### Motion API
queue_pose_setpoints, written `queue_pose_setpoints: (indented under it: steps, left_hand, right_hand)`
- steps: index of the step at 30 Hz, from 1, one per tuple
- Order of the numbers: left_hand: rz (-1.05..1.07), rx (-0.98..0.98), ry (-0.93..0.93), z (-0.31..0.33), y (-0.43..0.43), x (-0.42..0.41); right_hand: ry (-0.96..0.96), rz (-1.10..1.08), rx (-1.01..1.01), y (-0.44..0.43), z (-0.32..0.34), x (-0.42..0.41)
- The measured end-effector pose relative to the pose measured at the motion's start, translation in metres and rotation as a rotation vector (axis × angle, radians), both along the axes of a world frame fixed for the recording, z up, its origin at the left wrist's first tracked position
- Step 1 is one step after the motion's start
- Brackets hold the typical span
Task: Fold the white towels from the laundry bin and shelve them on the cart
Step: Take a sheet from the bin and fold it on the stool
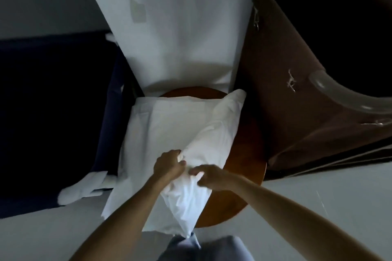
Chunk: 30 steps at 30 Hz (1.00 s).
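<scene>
A white towel [169,133] lies spread over a round wooden table [244,150] in the middle of the head view. Part of it is bunched into a loose fold that runs from the far right corner toward me. My left hand [167,164] grips that bunched cloth at its near end, fingers curled into the fabric. My right hand [212,177] pinches the same fold just to the right, almost touching the left hand. The towel's near edge hangs off the table toward my legs.
A brown laundry bin [297,91] with a dark interior stands at the right. A dark blue bin or cart [53,112] is at the left, with white cloth [82,186] draped over its near corner. A white wall panel [180,27] rises behind the table.
</scene>
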<state>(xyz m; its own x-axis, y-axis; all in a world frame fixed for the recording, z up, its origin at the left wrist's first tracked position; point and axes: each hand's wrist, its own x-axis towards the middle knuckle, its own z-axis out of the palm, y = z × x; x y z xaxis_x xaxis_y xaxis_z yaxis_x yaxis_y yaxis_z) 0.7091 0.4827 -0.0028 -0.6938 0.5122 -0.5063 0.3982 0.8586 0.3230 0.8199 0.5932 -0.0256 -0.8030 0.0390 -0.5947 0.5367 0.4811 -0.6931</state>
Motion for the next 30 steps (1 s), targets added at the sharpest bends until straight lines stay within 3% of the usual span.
queue_pose_setpoints:
  steps: [3,5,7,10,15,23,30]
  left_hand:
    - [-0.132,-0.012,0.065,0.001,-0.013,0.0]
    - [-0.154,-0.029,0.1,0.003,-0.022,0.002]
    - [-0.137,-0.041,0.125,0.006,-0.03,0.002]
    - [-0.044,-0.059,0.134,0.014,-0.039,0.0]
    - [0.195,0.038,0.193,0.033,-0.055,0.004]
    - [0.528,0.106,0.324,0.036,-0.099,0.018]
    - [0.636,0.128,0.345,0.024,-0.125,0.019]
  right_hand:
    - [0.19,0.071,0.356,0.032,-0.005,-0.006]
    - [0.206,0.216,0.589,0.047,-0.001,-0.013]
    - [0.259,0.288,0.706,0.058,0.005,-0.022]
    - [0.295,0.231,0.767,0.082,0.012,-0.043]
    - [0.107,0.498,0.892,0.114,0.017,-0.071]
    - [0.103,0.813,1.026,0.127,0.034,-0.116]
    - [0.226,0.838,1.055,0.13,0.042,-0.115]
